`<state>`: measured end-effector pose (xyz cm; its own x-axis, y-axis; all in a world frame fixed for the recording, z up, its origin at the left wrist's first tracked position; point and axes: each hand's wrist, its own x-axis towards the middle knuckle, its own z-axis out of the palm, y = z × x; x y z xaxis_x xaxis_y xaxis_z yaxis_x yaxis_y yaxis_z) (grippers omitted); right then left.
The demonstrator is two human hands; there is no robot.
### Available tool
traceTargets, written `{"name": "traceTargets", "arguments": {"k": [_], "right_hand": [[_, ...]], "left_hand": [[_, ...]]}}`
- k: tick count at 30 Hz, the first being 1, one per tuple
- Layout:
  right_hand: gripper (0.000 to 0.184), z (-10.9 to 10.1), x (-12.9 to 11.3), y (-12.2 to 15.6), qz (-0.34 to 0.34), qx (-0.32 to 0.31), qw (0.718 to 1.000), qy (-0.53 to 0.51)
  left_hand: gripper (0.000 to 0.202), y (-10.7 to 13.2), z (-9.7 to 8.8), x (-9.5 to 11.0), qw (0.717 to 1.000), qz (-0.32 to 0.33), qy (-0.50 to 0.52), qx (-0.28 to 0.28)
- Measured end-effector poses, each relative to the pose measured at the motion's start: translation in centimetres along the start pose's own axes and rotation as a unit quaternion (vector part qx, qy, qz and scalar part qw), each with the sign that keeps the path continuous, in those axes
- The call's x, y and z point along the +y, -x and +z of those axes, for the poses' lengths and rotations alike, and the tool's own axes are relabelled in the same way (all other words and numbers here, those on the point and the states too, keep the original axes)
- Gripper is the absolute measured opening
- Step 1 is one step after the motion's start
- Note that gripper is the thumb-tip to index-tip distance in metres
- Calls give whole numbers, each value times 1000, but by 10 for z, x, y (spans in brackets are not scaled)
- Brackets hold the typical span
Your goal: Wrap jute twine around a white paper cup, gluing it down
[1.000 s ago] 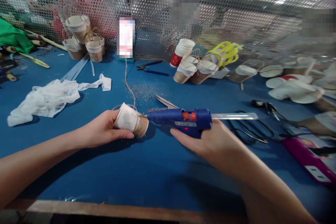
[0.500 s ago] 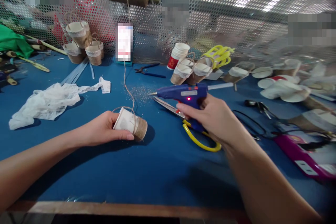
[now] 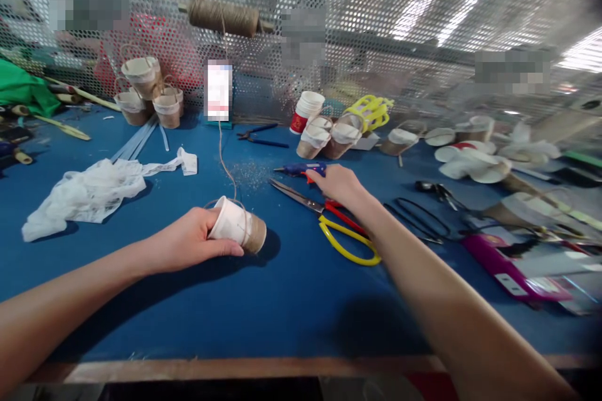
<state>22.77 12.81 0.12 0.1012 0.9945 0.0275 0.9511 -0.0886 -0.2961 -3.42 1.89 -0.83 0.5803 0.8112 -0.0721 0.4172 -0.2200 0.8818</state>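
Observation:
My left hand (image 3: 197, 237) is closed around a white paper cup (image 3: 231, 220) lying tilted on its side, its base end wrapped in brown twine. A loose twine strand (image 3: 222, 153) runs from the cup up towards a spool. My right hand (image 3: 339, 185) is closed on a blue hot glue gun (image 3: 301, 169), its nozzle pointing left and its rear hidden behind the hand. Just below the gun lie scissors (image 3: 301, 197) with one yellow and one red handle, partly behind my right forearm.
White lace fabric (image 3: 94, 191) lies at left, near clear glue sticks (image 3: 141, 139). Twine-wrapped cups (image 3: 141, 75) are stacked behind. Pliers (image 3: 263, 136) rest mid-back. More cups (image 3: 315, 135) and yellow cord (image 3: 371, 111) stand right of centre; a purple power strip (image 3: 508, 266) lies at right.
My right hand has carried the glue gun away from me and lower, behind the scissors, uncovering more of their red handle. The left hand keeps hold of the cup. The camera view has shifted.

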Motion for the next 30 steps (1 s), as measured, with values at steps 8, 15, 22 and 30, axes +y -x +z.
{"name": "traceTargets", "arguments": {"k": [8, 15, 22, 30], "right_hand": [[45, -2, -58, 65, -250, -232, 917, -207], [20, 18, -71, 88, -122, -313, 770, -542], [11, -10, -66, 93, -136, -186, 781, -581], [11, -10, -62, 97, -171, -62, 820, -542]], "left_hand": [[15, 3, 2, 3, 980, 158, -117, 22], [13, 5, 7, 5, 967, 213, -137, -14], [13, 6, 6, 9, 993, 33, 111, -25], [16, 2, 8, 9, 967, -31, 251, -40]]}}
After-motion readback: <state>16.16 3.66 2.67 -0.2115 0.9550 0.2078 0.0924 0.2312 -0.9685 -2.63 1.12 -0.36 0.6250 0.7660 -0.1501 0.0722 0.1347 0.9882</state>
